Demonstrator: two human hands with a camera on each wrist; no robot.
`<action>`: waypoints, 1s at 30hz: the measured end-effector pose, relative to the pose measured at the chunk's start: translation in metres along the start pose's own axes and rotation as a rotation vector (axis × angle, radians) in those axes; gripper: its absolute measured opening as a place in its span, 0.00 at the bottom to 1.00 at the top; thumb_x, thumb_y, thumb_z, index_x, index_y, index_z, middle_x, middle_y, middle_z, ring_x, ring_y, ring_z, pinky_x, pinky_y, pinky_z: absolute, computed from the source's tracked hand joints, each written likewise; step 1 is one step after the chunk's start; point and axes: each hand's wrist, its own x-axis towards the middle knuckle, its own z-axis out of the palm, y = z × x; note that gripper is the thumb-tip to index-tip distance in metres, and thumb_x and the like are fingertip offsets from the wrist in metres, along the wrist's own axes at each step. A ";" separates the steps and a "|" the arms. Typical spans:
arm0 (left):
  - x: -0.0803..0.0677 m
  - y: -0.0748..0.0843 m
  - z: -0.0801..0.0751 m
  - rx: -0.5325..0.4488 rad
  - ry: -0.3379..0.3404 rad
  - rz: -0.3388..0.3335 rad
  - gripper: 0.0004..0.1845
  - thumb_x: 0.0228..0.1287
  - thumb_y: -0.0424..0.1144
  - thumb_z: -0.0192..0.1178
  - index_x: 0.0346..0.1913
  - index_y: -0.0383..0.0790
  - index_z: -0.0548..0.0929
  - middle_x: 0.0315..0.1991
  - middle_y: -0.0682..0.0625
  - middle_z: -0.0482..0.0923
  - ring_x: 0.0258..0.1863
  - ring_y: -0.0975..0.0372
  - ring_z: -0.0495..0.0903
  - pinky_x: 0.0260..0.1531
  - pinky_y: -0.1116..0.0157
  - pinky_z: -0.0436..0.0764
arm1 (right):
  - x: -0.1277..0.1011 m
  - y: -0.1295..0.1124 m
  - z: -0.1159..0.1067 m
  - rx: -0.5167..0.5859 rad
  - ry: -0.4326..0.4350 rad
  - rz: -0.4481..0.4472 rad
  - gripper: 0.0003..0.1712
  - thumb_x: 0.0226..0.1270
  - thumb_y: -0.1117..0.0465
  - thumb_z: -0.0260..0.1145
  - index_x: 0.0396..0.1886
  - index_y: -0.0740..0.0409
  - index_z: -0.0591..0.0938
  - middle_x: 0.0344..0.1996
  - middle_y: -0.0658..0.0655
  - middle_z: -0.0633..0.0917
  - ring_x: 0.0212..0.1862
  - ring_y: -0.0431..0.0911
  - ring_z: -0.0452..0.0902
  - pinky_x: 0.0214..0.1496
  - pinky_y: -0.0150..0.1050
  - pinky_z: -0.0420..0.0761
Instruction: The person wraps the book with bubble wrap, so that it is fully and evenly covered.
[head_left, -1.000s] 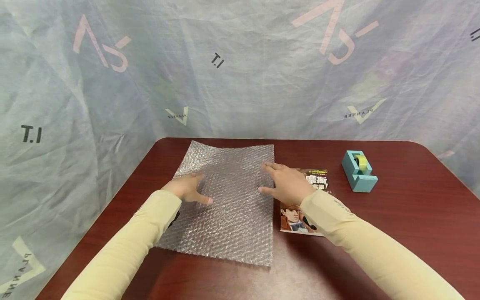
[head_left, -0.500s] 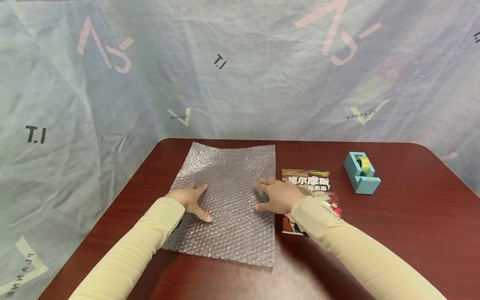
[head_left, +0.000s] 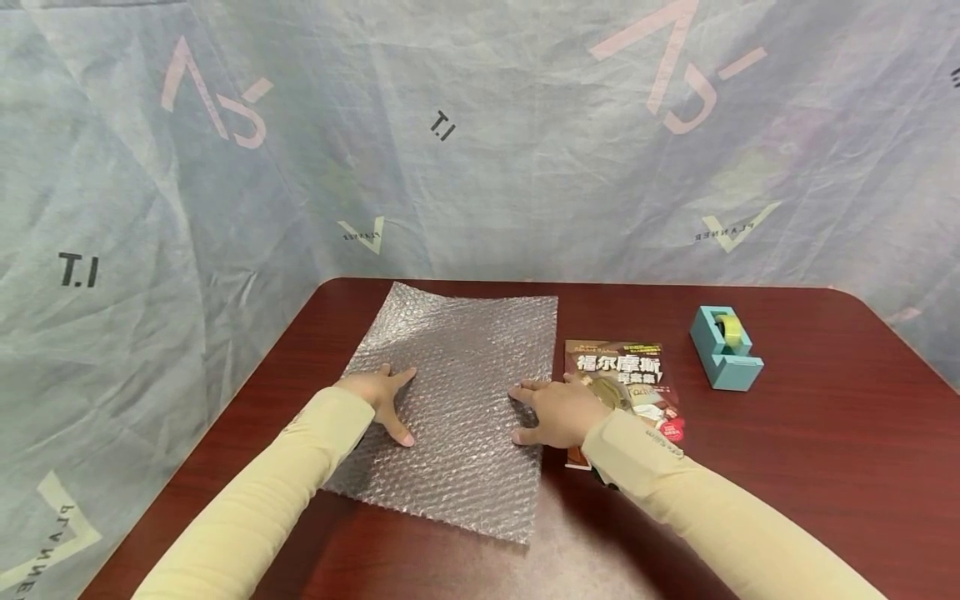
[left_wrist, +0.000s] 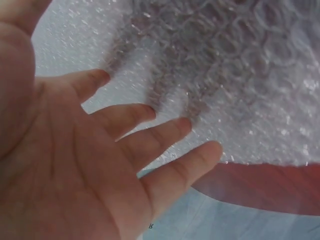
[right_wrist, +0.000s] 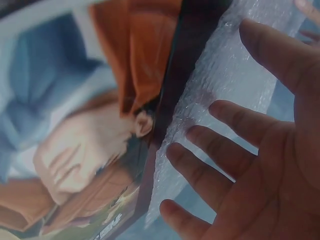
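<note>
A sheet of bubble wrap [head_left: 465,358] lies flat on the table, slightly askew. My left hand [head_left: 381,398] is at its left side, thumb and fingers spread, fingertips right at the plastic. In the left wrist view the fingers [left_wrist: 170,170] reach out straight over the bubbles [left_wrist: 240,90]. My right hand [head_left: 561,410] rests at the sheet's right edge, its fingertips on the wrap and its palm beside a book [head_left: 615,364] with a brown illustrated cover. The right wrist view shows these fingers [right_wrist: 200,175] extended along the wrap's edge. My right hand and sleeve hide the book's lower part.
A light-blue tape dispenser [head_left: 726,354] with a yellow roll stands to the right of the book. The dark red table [head_left: 817,433] ends at the back against a hanging grey printed cloth [head_left: 480,192].
Both hands have come down onto the bubble wrap, the right one moving nearer along its edge. The sheet has turned slightly, its near right corner shifting left. More of the book's cover shows.
</note>
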 end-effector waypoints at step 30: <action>0.004 0.001 -0.009 -0.001 -0.022 0.002 0.63 0.49 0.45 0.82 0.82 0.48 0.50 0.82 0.36 0.41 0.78 0.38 0.48 0.68 0.39 0.64 | -0.028 -0.012 0.019 -0.057 0.110 -0.091 0.38 0.72 0.42 0.65 0.74 0.58 0.72 0.72 0.64 0.70 0.73 0.58 0.66 0.72 0.66 0.59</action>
